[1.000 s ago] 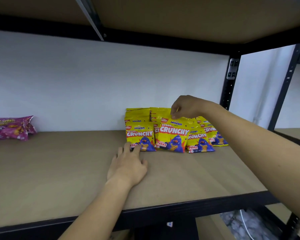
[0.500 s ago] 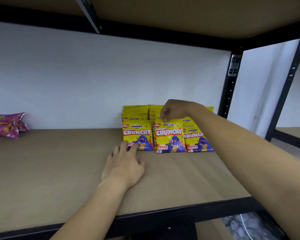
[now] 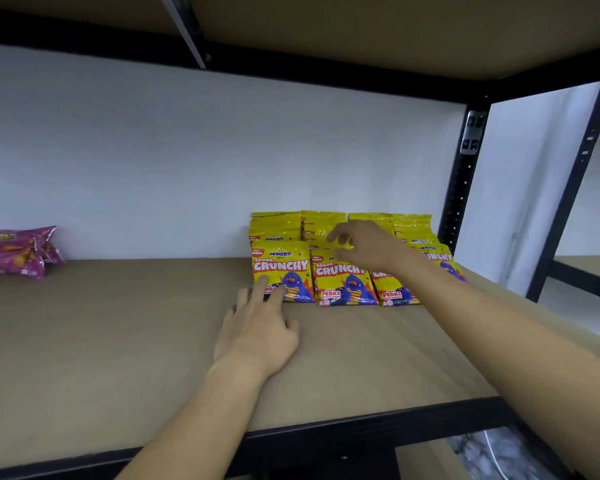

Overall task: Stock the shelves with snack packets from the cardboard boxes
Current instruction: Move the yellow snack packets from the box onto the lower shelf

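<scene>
Shelf board [image 3: 118,341], back right corner: yellow snack packets [image 3: 343,282] stood in rows; right hand [image 3: 368,245] had released middle packet, fingers loosely parted, empty; left hand [image 3: 257,327] flat, fingertips touching front-left packet; batch placed

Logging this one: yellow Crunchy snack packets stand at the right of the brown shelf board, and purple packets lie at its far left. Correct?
Not quite: the head view shows the packets at the far left are pink, not purple. The yellow Crunchy snack packets do stand at the right of the brown shelf board.
</scene>
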